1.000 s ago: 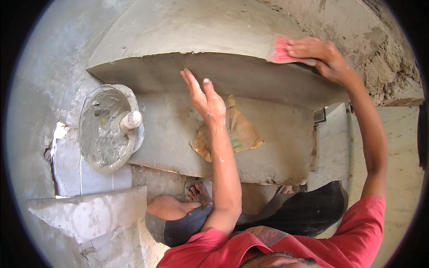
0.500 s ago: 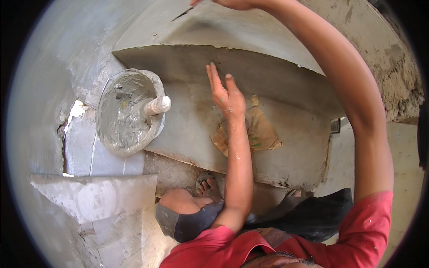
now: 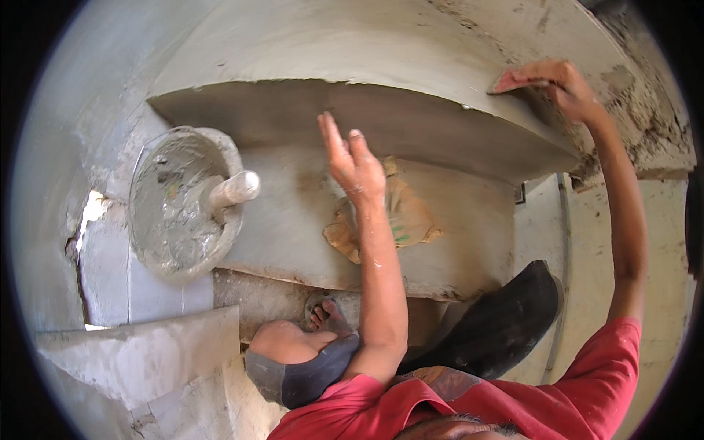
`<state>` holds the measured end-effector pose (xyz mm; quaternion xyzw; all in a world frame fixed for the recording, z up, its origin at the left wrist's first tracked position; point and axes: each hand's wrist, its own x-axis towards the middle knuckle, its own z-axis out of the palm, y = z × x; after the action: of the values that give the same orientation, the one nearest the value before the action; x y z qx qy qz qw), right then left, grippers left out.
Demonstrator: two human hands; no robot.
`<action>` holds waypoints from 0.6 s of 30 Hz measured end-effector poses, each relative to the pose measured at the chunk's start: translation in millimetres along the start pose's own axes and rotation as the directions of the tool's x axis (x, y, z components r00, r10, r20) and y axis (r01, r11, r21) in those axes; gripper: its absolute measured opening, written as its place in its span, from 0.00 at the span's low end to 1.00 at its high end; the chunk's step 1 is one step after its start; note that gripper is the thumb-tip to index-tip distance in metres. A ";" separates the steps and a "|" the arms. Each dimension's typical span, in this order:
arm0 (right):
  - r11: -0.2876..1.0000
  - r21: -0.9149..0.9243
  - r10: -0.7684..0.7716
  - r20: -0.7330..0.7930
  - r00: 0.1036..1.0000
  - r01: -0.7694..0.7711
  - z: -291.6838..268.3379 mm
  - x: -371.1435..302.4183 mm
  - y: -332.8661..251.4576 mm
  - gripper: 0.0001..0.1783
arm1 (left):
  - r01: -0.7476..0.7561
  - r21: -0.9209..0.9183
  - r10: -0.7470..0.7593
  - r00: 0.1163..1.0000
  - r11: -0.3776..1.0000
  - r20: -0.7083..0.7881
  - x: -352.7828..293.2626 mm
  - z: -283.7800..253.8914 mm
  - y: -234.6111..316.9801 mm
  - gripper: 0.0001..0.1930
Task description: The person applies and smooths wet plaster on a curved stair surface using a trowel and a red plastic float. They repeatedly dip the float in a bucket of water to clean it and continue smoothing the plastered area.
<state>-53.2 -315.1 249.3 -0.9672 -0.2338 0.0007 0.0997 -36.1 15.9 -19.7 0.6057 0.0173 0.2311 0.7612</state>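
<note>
My left hand [image 3: 356,165] is raised over the grey step, fingers stretched out and thumb apart, holding nothing. Its fingertips are in front of the dark, smooth riser [image 3: 411,121]; I cannot tell whether they touch it. At the far right, my right hand [image 3: 561,84] is bent over the pale plastered surface [image 3: 352,44] above the riser. It grips a thin, flat, reddish-edged tool [image 3: 506,82] pressed low near the right end of that surface. The fingers hide most of the tool, so its exact kind is unclear.
A round bucket [image 3: 139,213] of wet grey mortar [image 3: 172,235] stands at the left, a thick rounded handle [image 3: 235,189] leaning out of it. A crumpled brown bag [image 3: 411,213] lies on the lower step [image 3: 462,253]. Rough, broken plaster [image 3: 653,125] borders the far right.
My right hand has swept from the top middle to the far right with the tool. My left hand stays stretched out in much the same place. The view has shifted slightly.
</note>
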 end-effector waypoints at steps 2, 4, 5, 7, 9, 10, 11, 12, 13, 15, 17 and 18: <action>0.976 -0.145 0.152 -0.082 0.985 -0.162 -7.2 13.7 -6.1 0.32 | 0.000 -0.031 0.000 1.000 1.000 -0.007 -2.6 2.6 0.9 0.32; 0.992 -0.125 -0.008 -0.221 0.975 -0.020 1.2 38.0 -12.6 0.31 | 0.024 -0.018 -0.024 1.000 1.000 -0.011 -8.5 6.8 4.4 0.32; 0.995 -0.095 -0.018 -0.198 0.980 -0.001 11.8 50.6 -14.0 0.32 | 0.028 -0.008 -0.028 1.000 1.000 0.000 -12.7 10.6 6.7 0.32; 0.987 -0.094 -0.146 -0.180 0.973 0.131 36.9 50.6 -12.9 0.35 | 0.021 0.024 -0.021 1.000 1.000 0.020 -18.1 14.0 11.9 0.32; 0.957 -0.182 -0.255 -0.145 0.956 0.227 54.2 24.0 -4.6 0.36 | -0.004 0.062 0.000 0.998 0.998 0.056 -21.6 18.6 15.6 0.32; 0.977 -0.128 -0.190 -0.140 0.972 0.173 51.9 -0.5 1.3 0.38 | -0.006 0.084 0.001 0.998 0.996 0.065 -24.3 18.9 16.7 0.32; 0.986 -0.139 -0.108 -0.125 0.986 0.091 48.7 -29.6 5.3 0.39 | -0.011 0.097 0.004 0.998 0.995 0.068 -25.6 19.2 17.4 0.32; 0.987 -0.161 -0.041 -0.127 0.991 0.020 43.3 -50.0 8.5 0.39 | -0.022 0.106 0.015 0.997 0.994 0.072 -24.4 20.2 17.6 0.32; 0.987 -0.163 -0.014 -0.129 0.992 -0.008 34.0 -59.0 10.8 0.38 | -0.038 0.112 0.030 0.996 0.993 0.079 -24.4 21.0 17.6 0.33; 0.971 -0.203 0.102 -0.135 0.986 -0.129 9.9 -64.3 -1.7 0.37 | -0.070 0.135 0.062 0.996 0.988 0.064 -23.2 21.6 16.8 0.33; 0.986 -0.144 0.048 -0.215 0.975 -0.080 1.2 -14.0 -26.5 0.39 | -0.081 0.204 0.067 0.995 0.976 0.077 -24.6 22.4 16.0 0.33; 0.987 -0.077 0.118 -0.261 0.958 -0.143 -0.3 11.6 -44.0 0.37 | -0.084 0.173 0.071 0.994 0.981 0.080 -26.1 22.6 15.8 0.33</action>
<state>-62.7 -271.6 258.6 -0.9762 -0.1542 -0.1286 0.0824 -57.7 -12.0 -5.6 0.6790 -0.0137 0.2358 0.6951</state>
